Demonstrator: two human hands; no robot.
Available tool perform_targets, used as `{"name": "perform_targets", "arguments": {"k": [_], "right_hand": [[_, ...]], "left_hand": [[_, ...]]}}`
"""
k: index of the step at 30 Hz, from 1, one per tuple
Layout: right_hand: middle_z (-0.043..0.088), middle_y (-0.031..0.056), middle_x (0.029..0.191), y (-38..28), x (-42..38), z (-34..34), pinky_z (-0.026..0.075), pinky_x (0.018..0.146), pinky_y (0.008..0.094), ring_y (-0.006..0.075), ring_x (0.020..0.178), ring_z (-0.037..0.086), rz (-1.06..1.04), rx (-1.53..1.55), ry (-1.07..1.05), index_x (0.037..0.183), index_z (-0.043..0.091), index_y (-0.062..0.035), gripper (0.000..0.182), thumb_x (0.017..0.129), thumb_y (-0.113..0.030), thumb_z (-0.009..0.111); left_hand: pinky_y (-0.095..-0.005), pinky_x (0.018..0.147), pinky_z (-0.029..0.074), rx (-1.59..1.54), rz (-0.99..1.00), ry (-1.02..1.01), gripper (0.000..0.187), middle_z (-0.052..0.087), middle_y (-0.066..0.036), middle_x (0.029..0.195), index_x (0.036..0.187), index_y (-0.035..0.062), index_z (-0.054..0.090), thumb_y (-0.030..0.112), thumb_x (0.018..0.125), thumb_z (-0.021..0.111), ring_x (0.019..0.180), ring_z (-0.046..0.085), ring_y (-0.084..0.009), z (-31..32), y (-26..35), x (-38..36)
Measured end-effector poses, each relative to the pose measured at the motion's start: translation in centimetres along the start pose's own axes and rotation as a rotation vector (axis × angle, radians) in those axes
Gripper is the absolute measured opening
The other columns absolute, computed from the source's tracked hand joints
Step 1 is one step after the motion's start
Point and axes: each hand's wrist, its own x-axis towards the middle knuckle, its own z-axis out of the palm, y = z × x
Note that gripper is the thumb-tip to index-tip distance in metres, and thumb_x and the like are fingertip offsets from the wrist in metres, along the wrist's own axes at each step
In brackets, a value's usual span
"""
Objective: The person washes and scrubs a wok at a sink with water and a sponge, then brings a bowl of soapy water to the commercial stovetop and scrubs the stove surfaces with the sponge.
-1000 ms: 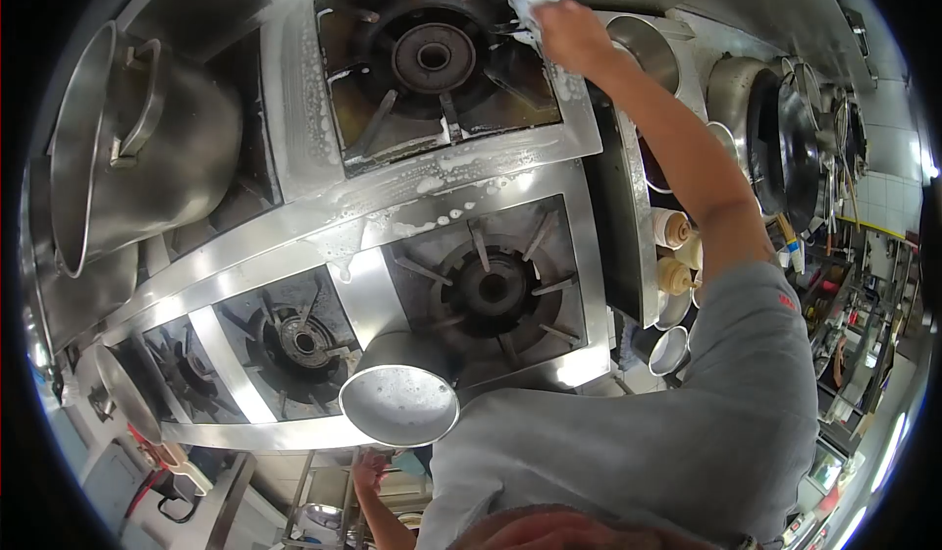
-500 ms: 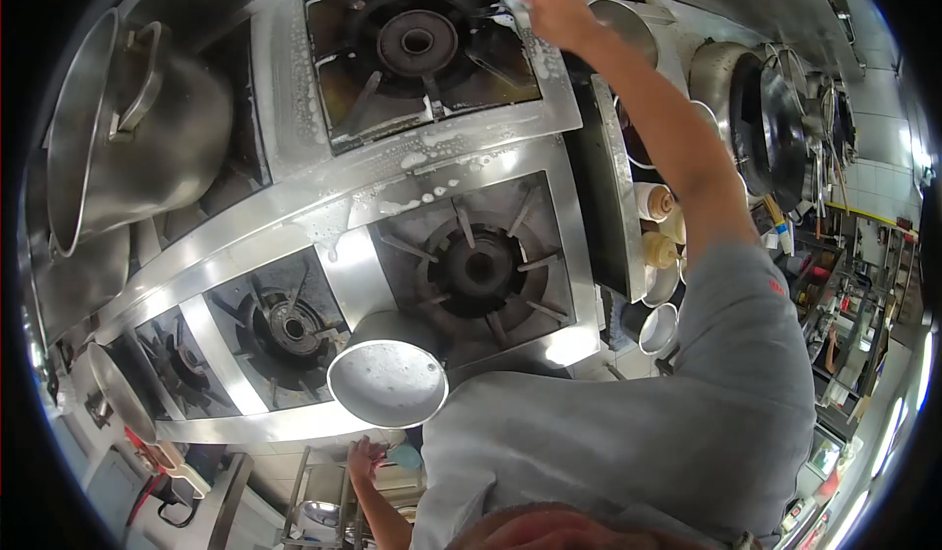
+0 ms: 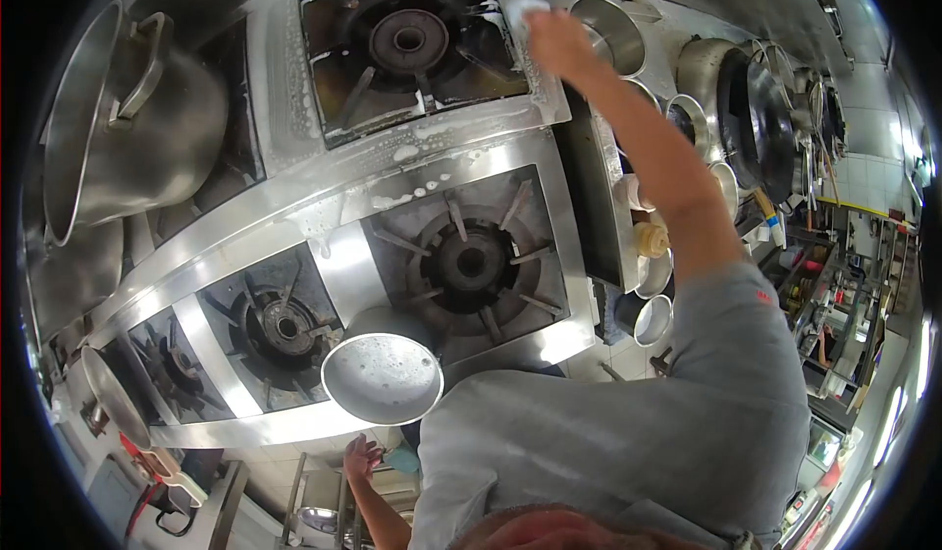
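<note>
My right hand is stretched to the far stove, closed around a whitish cloth, blurred and mostly hidden by the fingers. The cloth lies at the right steel rim of the rear burner, where suds streak the metal. Low at my side hangs my left hand, fingers loosely apart, holding nothing visible. Closest above it is a metal pot on the front edge of the stove, beside the front burner.
A big steel stockpot stands at the left. Right of the stove are a metal container, a sauce bottle and several pots. Woks stand farther right. White foam patches dot the ledge between burners.
My right hand has slid the cloth down and slightly right along the stove rim. The whole view has shifted a little; my left hand stays low.
</note>
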Motion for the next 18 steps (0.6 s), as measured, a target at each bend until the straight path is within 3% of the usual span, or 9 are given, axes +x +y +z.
{"name": "perform_targets", "arguments": {"k": [3,4,5,8,9,11,13,15,18], "right_hand": [[0.068,0.022,0.091,2.5,9.5,1.9,0.054,0.083,0.0511,0.0403,0.093,0.065,-0.128,-0.062,0.025,0.1,0.068,-0.0078,0.024,0.082,-0.014,0.052],[0.07,0.0168,0.089,4.1,13.8,4.6,0.054,0.083,0.0466,0.0355,0.091,0.066,-0.123,-0.157,0.076,0.084,0.072,-0.0041,0.021,0.079,-0.021,0.061],[0.07,0.0182,0.091,4.1,16.4,4.3,0.053,0.084,0.047,0.037,0.093,0.065,-0.112,-0.206,-0.008,0.086,0.072,-0.0043,0.02,0.08,-0.018,0.059],[0.069,0.0187,0.089,4.3,18.2,3.7,0.053,0.083,0.0467,0.0369,0.094,0.065,-0.177,-0.236,-0.011,0.088,0.072,-0.0051,0.02,0.08,-0.017,0.058],[0.069,0.0187,0.091,5.1,17.7,5.1,0.053,0.083,0.0469,0.0367,0.094,0.064,-0.209,-0.161,0.101,0.085,0.071,-0.0049,0.019,0.08,-0.017,0.058],[0.068,0.018,0.092,2.9,12.8,2.1,0.052,0.082,0.0474,0.0357,0.094,0.064,-0.095,-0.105,-0.06,0.083,0.07,-0.0053,0.017,0.079,-0.017,0.059],[0.067,0.0206,0.094,2.7,6.1,1.5,0.054,0.083,0.0502,0.0389,0.093,0.064,-0.189,-0.05,0.015,0.099,0.066,-0.0061,0.022,0.081,-0.012,0.054],[0.066,0.0189,0.096,1.3,0.4,0.2,0.054,0.083,0.049,0.0379,0.093,0.064,-0.233,-0.03,0.067,0.099,0.065,-0.0045,0.022,0.079,-0.008,0.056],[0.066,0.0181,0.096,0.6,-1.8,-0.7,0.054,0.083,0.0482,0.0374,0.094,0.063,-0.298,0.01,0.094,0.099,0.064,-0.0032,0.023,0.077,-0.004,0.058]], "left_hand": [[-0.0262,0.042,0.045,-0.05,-0.014,-0.028,0.033,0.066,-0.011,0.088,0.11,0.0068,0.055,0.035,0.095,0.062,0.06,0.063,-0.0169,-0.4,-0.7,-0.6],[-0.0261,0.041,0.045,-0.067,-0.018,-0.049,0.031,0.066,-0.01,0.083,0.107,0.0069,0.055,0.035,0.095,0.062,0.058,0.062,-0.0165,-0.4,-1.0,-0.7],[-0.0261,0.039,0.044,-0.081,-0.015,-0.016,0.03,0.063,-0.007,0.074,0.103,0.0078,0.056,0.035,0.094,0.063,0.054,0.061,-0.0156,-0.1,-1.2,-0.9],[-0.0268,0.039,0.045,-0.077,-0.003,0.02,0.031,0.063,-0.007,0.076,0.103,0.0077,0.056,0.037,0.094,0.063,0.057,0.062,-0.0168,0.2,-1.1,-1.5],[-0.0271,0.04,0.045,-0.079,0.0,0.025,0.032,0.064,-0.008,0.078,0.104,0.0076,0.056,0.037,0.094,0.063,0.058,0.063,-0.0174,0.4,-1.0,-1.6],[-0.0277,0.041,0.046,-0.076,0.005,0.028,0.033,0.065,-0.009,0.083,0.106,0.0074,0.056,0.037,0.093,0.063,0.061,0.066,-0.0187,0.6,-0.9,-1.3],[-0.028,0.042,0.047,-0.056,-0.025,0.002,0.035,0.066,-0.011,0.089,0.11,0.0068,0.055,0.037,0.093,0.063,0.065,0.067,-0.02,1.2,-0.9,-0.7],[-0.0282,0.044,0.048,-0.034,-0.049,-0.034,0.038,0.068,-0.012,0.094,0.114,0.0063,0.055,0.037,0.093,0.063,0.068,0.068,-0.0207,1.4,-0.9,0.3],[-0.0284,0.046,0.049,-0.01,-0.051,-0.069,0.042,0.068,-0.014,0.098,0.118,0.0057,0.054,0.037,0.093,0.063,0.07,0.069,-0.0208,1.2,-0.7,1.6]]}}
